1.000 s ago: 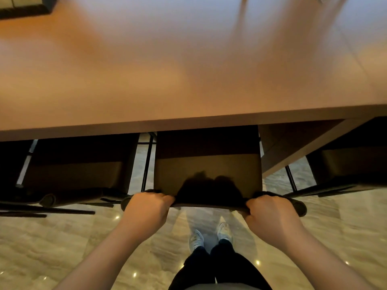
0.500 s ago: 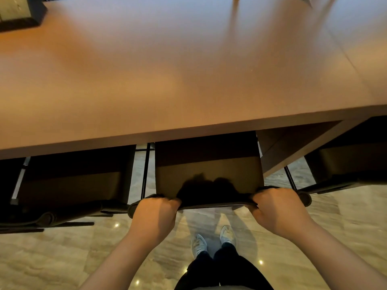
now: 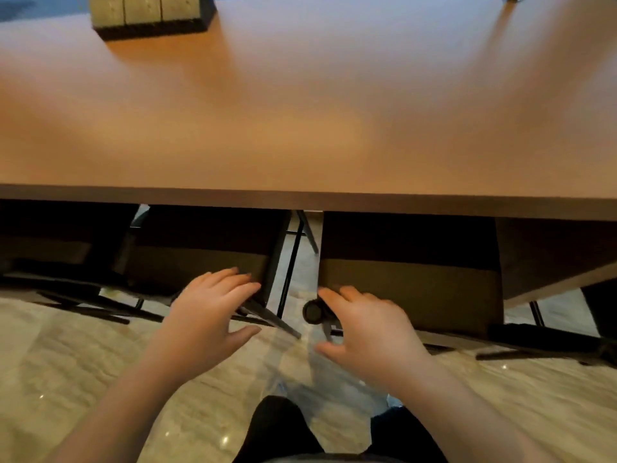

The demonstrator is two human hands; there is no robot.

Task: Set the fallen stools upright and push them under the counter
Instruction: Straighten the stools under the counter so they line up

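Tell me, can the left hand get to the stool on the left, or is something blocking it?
Probably yes. The left hand is open, its fingers already over the near corner of the left stool, with nothing between them.

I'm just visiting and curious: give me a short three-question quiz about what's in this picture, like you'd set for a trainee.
1. True or false: the left hand and the right hand are both open, fingers spread.
2. Which is nearest the right hand's fingertips? A) the box on the counter B) the round black end of the stool's back bar C) the shoes
3. Fill in: the two stools in front stand upright with their seats partly under the ____.

Key
1. True. Neither hand grips anything.
2. B. The bar end sits just left of those fingertips, on the right stool; the box is far across the counter.
3. Counter. The left stool is tucked likewise.
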